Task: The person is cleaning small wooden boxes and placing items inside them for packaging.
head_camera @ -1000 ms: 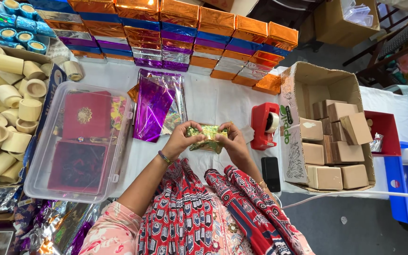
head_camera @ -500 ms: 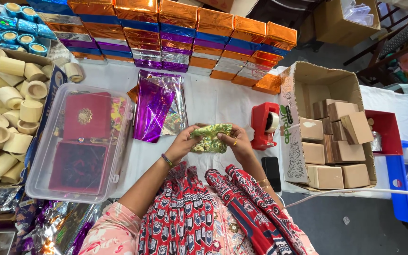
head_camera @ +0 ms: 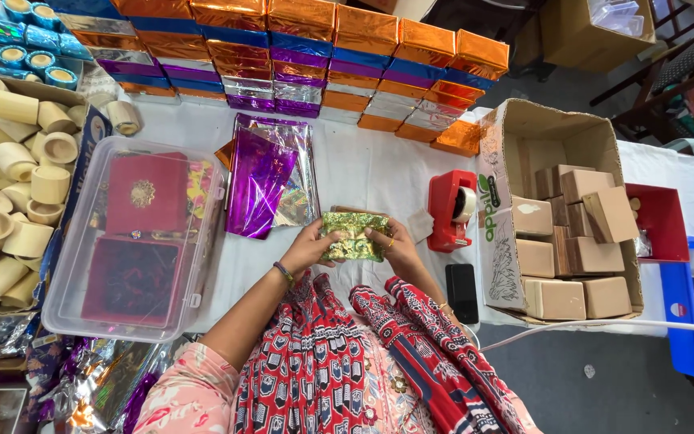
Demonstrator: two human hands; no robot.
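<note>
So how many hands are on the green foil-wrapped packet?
2: the left hand grips the green foil-wrapped packet at its left end, the right hand at its right end. No other person's hands are in view.

White-clothed table [head_camera: 379, 165] with foil-wrapped boxes [head_camera: 307, 56], purple foil sheets [head_camera: 263, 177], clear plastic tub [head_camera: 134, 241], red tape dispenser [head_camera: 451, 210], cardboard carton [head_camera: 560, 209].

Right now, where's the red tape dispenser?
In the head view, the red tape dispenser stands on the white table, just right of the right hand, between the green foil-wrapped box and the cardboard carton of plain boxes.
</note>
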